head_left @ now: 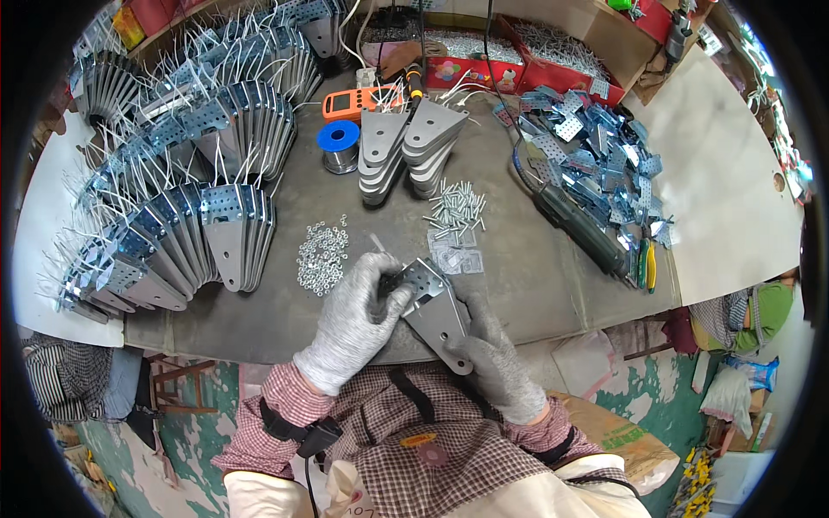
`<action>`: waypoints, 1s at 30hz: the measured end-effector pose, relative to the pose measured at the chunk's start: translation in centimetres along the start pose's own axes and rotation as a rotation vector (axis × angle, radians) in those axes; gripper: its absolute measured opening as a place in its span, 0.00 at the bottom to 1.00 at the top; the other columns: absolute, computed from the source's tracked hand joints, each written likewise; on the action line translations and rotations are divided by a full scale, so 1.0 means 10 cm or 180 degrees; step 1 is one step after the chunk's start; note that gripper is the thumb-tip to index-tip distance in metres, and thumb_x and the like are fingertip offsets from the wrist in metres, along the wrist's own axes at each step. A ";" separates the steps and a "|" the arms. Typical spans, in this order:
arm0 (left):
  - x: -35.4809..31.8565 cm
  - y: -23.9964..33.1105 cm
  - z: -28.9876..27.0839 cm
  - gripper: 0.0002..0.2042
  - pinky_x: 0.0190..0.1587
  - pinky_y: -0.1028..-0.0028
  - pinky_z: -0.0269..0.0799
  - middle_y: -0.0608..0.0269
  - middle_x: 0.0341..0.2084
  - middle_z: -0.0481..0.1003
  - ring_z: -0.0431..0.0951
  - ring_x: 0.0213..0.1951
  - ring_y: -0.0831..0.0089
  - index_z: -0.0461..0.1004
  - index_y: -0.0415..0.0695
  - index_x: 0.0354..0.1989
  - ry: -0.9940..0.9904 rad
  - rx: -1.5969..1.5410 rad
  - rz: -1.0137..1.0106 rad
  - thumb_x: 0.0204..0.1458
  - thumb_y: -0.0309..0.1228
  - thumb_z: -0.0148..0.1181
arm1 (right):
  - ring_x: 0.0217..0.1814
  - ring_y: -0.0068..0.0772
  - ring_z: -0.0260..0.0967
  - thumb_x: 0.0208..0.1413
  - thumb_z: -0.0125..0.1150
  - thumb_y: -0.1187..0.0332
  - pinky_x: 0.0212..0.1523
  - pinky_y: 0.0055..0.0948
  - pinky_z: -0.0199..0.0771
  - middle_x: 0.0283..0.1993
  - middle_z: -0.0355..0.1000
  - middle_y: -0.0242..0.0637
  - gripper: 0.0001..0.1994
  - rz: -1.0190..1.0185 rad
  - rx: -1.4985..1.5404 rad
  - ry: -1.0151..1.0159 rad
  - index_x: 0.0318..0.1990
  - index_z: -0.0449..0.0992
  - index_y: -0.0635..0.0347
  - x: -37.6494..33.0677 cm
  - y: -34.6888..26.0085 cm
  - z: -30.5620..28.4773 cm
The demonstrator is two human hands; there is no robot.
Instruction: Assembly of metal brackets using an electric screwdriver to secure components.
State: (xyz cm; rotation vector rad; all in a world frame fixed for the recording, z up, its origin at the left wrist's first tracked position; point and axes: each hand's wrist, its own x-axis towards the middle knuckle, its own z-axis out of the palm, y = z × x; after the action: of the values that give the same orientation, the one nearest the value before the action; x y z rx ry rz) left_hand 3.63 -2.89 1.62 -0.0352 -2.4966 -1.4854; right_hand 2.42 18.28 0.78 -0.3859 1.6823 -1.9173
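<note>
Just beside the nut pile (322, 256), our left hand (358, 315) and right hand (490, 350) both grasp a grey bracket plate (436, 311), apparently mid-fastening; next calls for a bolt (456, 210).

Both my forearms enter from the lower edge and converge toward centre, sleeves in red check, cuffs bunched at the wrists. Both hands wear grey knit gloves.

My left hand (356, 315): wrist angled up and to the right, back of glove toward the camera. Fingers curled tight, thumb pressed in at the fingertips, closed in a pinch at upper right of the fist.

My right hand (492, 354): lower and to the right of the left, wrist bent inward. Fingers wrapped from beneath, thumb lying up along the top. Closed grip.

The hands sit just beside each other, fingertips near touching.
</note>
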 end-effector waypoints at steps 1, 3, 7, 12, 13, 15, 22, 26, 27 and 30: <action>0.04 0.03 0.00 0.18 0.48 0.68 0.72 0.58 0.37 0.74 0.76 0.42 0.65 0.69 0.41 0.50 0.0237 0.0961 0.0661 0.53 0.26 0.68 | 0.78 0.52 0.46 0.55 0.51 0.72 0.76 0.43 0.45 0.74 0.51 0.56 0.37 -0.0036 -0.0064 0.0095 0.73 0.49 0.67 0.00 -0.01 0.04; 0.07 0.05 0.05 0.19 0.48 0.62 0.72 0.54 0.40 0.75 0.77 0.44 0.56 0.70 0.42 0.51 0.0160 0.1918 0.1084 0.51 0.27 0.68 | 0.78 0.54 0.46 0.55 0.50 0.76 0.76 0.43 0.46 0.73 0.51 0.58 0.37 -0.0118 -0.0186 0.0321 0.74 0.47 0.67 0.01 -0.04 0.13; -0.25 0.05 0.20 0.29 0.57 0.56 0.69 0.45 0.52 0.73 0.74 0.54 0.47 0.67 0.40 0.62 -0.0273 0.1115 0.0745 0.52 0.34 0.67 | 0.79 0.54 0.46 0.58 0.52 0.79 0.76 0.43 0.48 0.75 0.47 0.64 0.36 -0.0972 -0.1660 0.0434 0.73 0.47 0.70 0.04 0.13 0.26; -0.49 -0.10 0.18 0.37 0.65 0.49 0.62 0.40 0.56 0.71 0.69 0.61 0.42 0.65 0.34 0.63 -0.0159 0.0928 0.0333 0.48 0.44 0.72 | 0.71 0.49 0.61 0.60 0.62 0.71 0.69 0.41 0.63 0.71 0.61 0.54 0.26 0.0468 -0.0898 -0.0153 0.65 0.66 0.67 0.12 -0.36 -0.54; -0.48 -0.12 0.21 0.37 0.65 0.49 0.61 0.41 0.56 0.71 0.69 0.60 0.41 0.65 0.34 0.62 -0.0125 0.0918 0.0384 0.47 0.43 0.72 | 0.65 0.50 0.64 0.57 0.65 0.67 0.66 0.44 0.66 0.64 0.65 0.52 0.27 -0.0452 -0.2263 0.0575 0.64 0.69 0.62 0.15 -0.36 -0.90; -0.41 -0.09 0.27 0.37 0.65 0.47 0.59 0.43 0.55 0.72 0.70 0.59 0.40 0.66 0.34 0.61 -0.0091 0.0878 0.0474 0.46 0.43 0.74 | 0.57 0.50 0.67 0.53 0.70 0.60 0.60 0.47 0.67 0.52 0.70 0.49 0.28 -0.0860 -0.4405 0.2325 0.62 0.73 0.55 0.16 -0.52 -1.45; -0.40 -0.08 0.31 0.38 0.66 0.46 0.58 0.41 0.54 0.71 0.69 0.59 0.42 0.66 0.36 0.59 -0.0111 0.0949 0.0385 0.43 0.45 0.75 | 0.48 0.49 0.75 0.55 0.69 0.55 0.49 0.44 0.76 0.47 0.74 0.46 0.27 -0.0257 -0.3887 0.2184 0.60 0.72 0.56 0.06 -0.68 -1.97; -0.42 -0.06 0.28 0.37 0.65 0.47 0.59 0.41 0.55 0.71 0.69 0.59 0.42 0.67 0.36 0.58 -0.0119 0.1014 0.0324 0.42 0.42 0.75 | 0.49 0.47 0.75 0.62 0.62 0.55 0.51 0.44 0.79 0.51 0.73 0.43 0.26 -0.1162 0.1122 0.1676 0.63 0.67 0.56 0.15 -0.50 -1.45; -0.40 -0.06 0.29 0.37 0.64 0.47 0.59 0.41 0.55 0.70 0.69 0.59 0.42 0.67 0.36 0.58 -0.0160 0.0968 0.0207 0.41 0.42 0.75 | 0.50 0.44 0.74 0.64 0.59 0.54 0.60 0.50 0.74 0.54 0.71 0.39 0.28 -0.1136 0.1460 0.1347 0.67 0.63 0.54 0.20 -0.46 -1.28; -0.38 -0.07 0.30 0.37 0.64 0.48 0.60 0.41 0.57 0.69 0.68 0.60 0.42 0.67 0.37 0.57 -0.0246 0.0871 0.0093 0.39 0.40 0.76 | 0.48 0.39 0.72 0.63 0.59 0.53 0.66 0.53 0.65 0.52 0.69 0.38 0.29 -0.1924 0.2468 0.0696 0.68 0.61 0.52 0.47 -0.37 -0.84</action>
State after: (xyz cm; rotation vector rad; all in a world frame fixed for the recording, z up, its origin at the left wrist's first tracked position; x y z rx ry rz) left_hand 6.63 -0.23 -1.21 -0.0824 -2.7258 -1.1401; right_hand -6.80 22.61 2.25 -0.4010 0.8386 -2.9511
